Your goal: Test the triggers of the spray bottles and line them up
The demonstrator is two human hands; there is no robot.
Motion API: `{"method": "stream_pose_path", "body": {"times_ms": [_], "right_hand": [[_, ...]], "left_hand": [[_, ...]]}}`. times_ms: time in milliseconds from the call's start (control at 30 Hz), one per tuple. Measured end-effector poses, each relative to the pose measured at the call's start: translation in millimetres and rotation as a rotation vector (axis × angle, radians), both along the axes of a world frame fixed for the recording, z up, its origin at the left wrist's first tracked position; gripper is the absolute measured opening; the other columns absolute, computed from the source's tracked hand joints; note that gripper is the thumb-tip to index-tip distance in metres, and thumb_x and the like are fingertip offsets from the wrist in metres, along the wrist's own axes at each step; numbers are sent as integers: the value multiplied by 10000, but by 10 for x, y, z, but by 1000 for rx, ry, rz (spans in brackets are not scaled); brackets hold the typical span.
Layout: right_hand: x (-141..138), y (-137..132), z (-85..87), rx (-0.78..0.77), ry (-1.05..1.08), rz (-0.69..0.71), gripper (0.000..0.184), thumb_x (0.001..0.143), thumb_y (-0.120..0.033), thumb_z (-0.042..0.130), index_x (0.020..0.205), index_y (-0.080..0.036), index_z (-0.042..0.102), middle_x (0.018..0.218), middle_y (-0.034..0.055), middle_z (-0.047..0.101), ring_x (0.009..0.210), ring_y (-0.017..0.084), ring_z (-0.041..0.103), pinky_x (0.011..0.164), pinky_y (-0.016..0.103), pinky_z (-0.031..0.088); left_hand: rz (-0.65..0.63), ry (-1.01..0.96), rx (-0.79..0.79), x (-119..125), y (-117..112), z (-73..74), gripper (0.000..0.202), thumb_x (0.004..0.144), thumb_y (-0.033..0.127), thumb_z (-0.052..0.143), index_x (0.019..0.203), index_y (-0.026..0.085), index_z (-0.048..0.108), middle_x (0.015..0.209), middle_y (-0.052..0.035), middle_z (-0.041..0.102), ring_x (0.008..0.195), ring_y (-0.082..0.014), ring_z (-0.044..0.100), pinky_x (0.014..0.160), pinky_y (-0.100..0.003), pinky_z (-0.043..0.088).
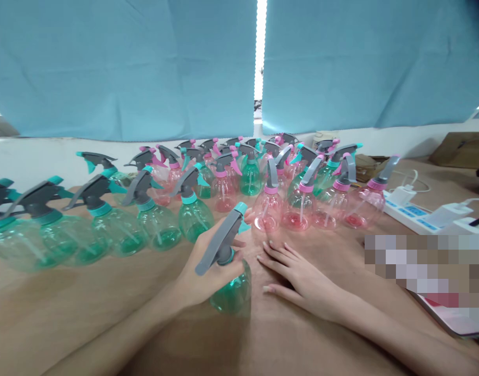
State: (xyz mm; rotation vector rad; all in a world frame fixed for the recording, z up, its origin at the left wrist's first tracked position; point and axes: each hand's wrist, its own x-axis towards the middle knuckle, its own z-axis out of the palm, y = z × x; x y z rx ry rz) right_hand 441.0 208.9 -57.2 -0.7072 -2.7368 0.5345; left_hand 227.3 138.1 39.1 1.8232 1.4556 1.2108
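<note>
My left hand (206, 266) is wrapped round the neck of a green spray bottle (230, 292) with a grey and teal trigger head, near the middle of the table. The bottle leans slightly. Beside it, my right hand (292, 274) rests on the table with its fingers spread, holding nothing. Just beyond the right fingertips stands a pink spray bottle (267, 211), the first in a short row of pink ones. To the left of the held bottle, another green spray bottle (195, 216) ends a row of several green ones.
More pink and green spray bottles crowd the back, among them a green bottle (250, 177). A white power strip (409, 211) with plugs lies at the right. Blue curtains (121, 68) hang behind the brown-covered table (78, 318). A cardboard box (460, 155) sits at the far right.
</note>
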Motion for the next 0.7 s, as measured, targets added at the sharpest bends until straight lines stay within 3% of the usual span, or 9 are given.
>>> {"method": "stream_pose_path", "body": {"times_ms": [167, 400, 567, 700], "right_hand": [[0, 1, 1, -1, -15, -1, 627, 927, -571, 434, 1458, -250, 345, 1518, 70, 336, 1425, 286, 214, 1152, 547, 187], [-6, -2, 20, 0, -56, -6, 632, 933, -583, 407, 1455, -231, 352, 1512, 75, 346, 1426, 276, 210, 1154, 542, 184], [-4, -3, 5, -4, -13, -4, 613, 928, -563, 441, 1452, -255, 357, 1502, 71, 365, 1421, 282, 229, 1151, 550, 191], [-5, -4, 4, 1, -25, -6, 614, 932, -565, 431, 1454, -249, 355, 1504, 71, 361, 1421, 280, 227, 1152, 548, 187]], "left_hand": [[-26, 18, -25, -15, 6, -10, 594, 707, 127, 542, 1284, 258, 486, 516, 107, 488, 519, -141, 573, 829, -390, 562], [4, 19, -53, -6, -3, -5, 558, 708, 137, 543, 1256, 235, 505, 498, 91, 423, 740, -215, 665, 773, -363, 566], [-20, -37, -75, 20, -8, 48, 561, 677, 124, 537, 1226, 239, 540, 469, 114, 359, 617, -175, 621, 840, -391, 549], [11, -64, -97, 42, -36, 78, 507, 656, 126, 533, 1146, 253, 562, 478, 97, 370, 659, -200, 629, 784, -375, 564]]}}
